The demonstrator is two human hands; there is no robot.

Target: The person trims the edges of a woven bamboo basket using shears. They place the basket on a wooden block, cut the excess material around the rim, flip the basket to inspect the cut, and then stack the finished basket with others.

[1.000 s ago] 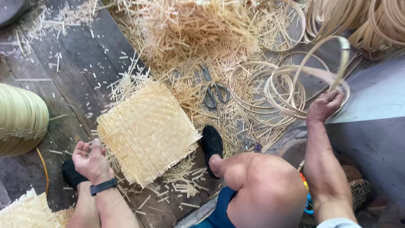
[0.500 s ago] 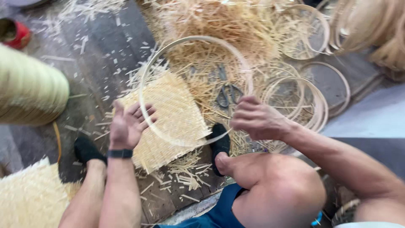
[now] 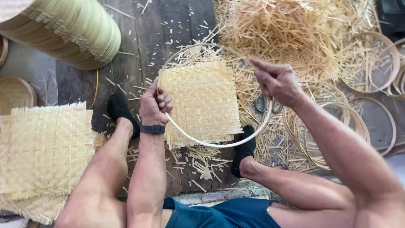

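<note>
Bamboo hoop held over a woven mat, both hands on its rim.

The left hand (image 3: 155, 103) was clenched around the hoop (image 3: 211, 145) at its left side, fingers (image 3: 165, 100) wrapped over the thin strip; the right hand (image 3: 276, 82) pinched the rim on the far right, fingers curled shut on it. The square woven mat (image 3: 202, 99) lay on the plank floor (image 3: 139, 38) just beyond and under the left fingers, inside the ring. The step looked like fitting hoop to mat; pressing it down centred would seem to call for even pressure. No labels or signs showed; a stack of rims (image 3: 71, 31) lay far left of the fingers, loose hoops (image 3: 371, 76) right.
</note>
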